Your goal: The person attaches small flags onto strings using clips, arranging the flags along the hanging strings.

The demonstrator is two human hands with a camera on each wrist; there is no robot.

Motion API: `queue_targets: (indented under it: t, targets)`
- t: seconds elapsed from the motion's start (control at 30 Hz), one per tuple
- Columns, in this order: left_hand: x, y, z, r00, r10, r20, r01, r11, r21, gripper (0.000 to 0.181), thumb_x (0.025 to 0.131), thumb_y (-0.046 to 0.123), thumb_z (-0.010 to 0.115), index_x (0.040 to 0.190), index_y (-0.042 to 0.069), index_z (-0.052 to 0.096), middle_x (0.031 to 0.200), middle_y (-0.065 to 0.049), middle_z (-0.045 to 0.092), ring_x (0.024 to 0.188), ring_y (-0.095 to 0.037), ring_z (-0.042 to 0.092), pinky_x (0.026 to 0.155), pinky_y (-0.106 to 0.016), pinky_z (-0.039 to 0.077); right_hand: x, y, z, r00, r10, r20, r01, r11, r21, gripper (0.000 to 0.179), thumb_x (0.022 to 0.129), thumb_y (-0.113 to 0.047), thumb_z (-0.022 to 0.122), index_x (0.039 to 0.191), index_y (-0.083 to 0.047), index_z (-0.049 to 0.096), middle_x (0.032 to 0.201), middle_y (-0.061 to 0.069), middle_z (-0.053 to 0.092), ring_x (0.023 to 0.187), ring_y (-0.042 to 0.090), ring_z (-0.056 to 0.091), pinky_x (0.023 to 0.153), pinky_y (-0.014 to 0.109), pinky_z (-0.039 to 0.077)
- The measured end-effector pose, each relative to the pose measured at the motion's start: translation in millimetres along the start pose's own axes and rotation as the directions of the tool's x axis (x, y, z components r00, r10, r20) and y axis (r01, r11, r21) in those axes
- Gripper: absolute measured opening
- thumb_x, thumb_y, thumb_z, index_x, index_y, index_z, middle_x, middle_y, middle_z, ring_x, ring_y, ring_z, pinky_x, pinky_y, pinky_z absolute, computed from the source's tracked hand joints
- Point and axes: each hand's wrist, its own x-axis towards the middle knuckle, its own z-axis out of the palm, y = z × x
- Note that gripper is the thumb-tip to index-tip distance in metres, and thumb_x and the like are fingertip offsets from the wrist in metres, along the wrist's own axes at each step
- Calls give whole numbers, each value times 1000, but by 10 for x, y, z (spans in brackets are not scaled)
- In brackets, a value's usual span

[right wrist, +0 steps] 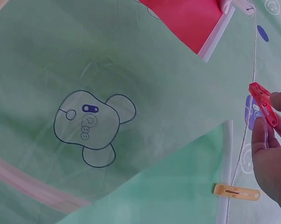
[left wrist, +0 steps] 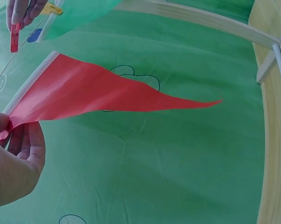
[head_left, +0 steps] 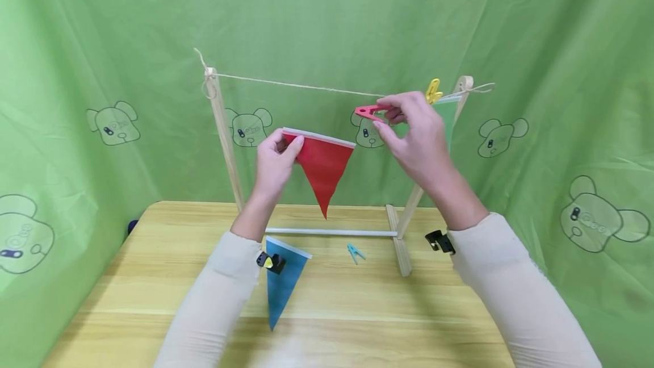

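Observation:
My left hand (head_left: 274, 162) pinches the upper left corner of a red triangular flag (head_left: 327, 162), thumb in front, and the flag's point hangs down. In my right hand (head_left: 416, 135) is a red clothespin (head_left: 372, 112), held between thumb and fingers close to the string (head_left: 301, 84). Farther right, a yellow clothespin (head_left: 433, 91) clips a green flag (head_left: 447, 115) to the string; the right hand hides part of that flag in the head view. The red flag's white top band (left wrist: 32, 80) stands apart from the string in the left wrist view.
A wooden frame with a left post (head_left: 225, 135) and a right post (head_left: 411, 209) carries the string. A white rod (head_left: 332, 232) joins its base. On the table (head_left: 357, 311) lie a blue flag (head_left: 283, 280), partly behind the left wrist, and a light blue clothespin (head_left: 355, 253).

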Motion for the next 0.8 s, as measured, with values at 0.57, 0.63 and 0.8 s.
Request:
queue_targets:
  t: [0.57, 0.63, 0.8]
  targets:
    - [101, 98, 117, 999, 19, -26, -20, 998, -61, 14, 101, 7, 65, 109, -4, 66, 90, -5, 66, 80, -14, 65, 70, -25, 60, 284, -47, -99, 1000, -5, 9, 5, 1000, -16, 29, 93, -2, 74, 119, 6, 66, 112, 19, 63, 96, 18, 63, 88, 14, 51]
    - [114, 111, 133, 999, 19, -32, -21, 997, -68, 13, 101, 7, 65, 108, -4, 65, 89, -4, 66, 79, -14, 64, 70, -25, 60, 322, -66, -119, 1000, -6, 31, 7, 999, -37, 29, 93, -3, 75, 119, 5, 66, 112, 18, 64, 96, 19, 63, 88, 14, 51]
    - [147, 151, 178, 999, 8, -50, -13, 996, -86, 13, 101, 7, 65, 109, -3, 66, 88, -3, 66, 78, -13, 64, 69, -25, 59, 425, -114, -180, 996, -14, 84, 19, 998, -65, 28, 93, -4, 75, 119, 4, 68, 111, 17, 65, 95, 22, 66, 86, 11, 49]
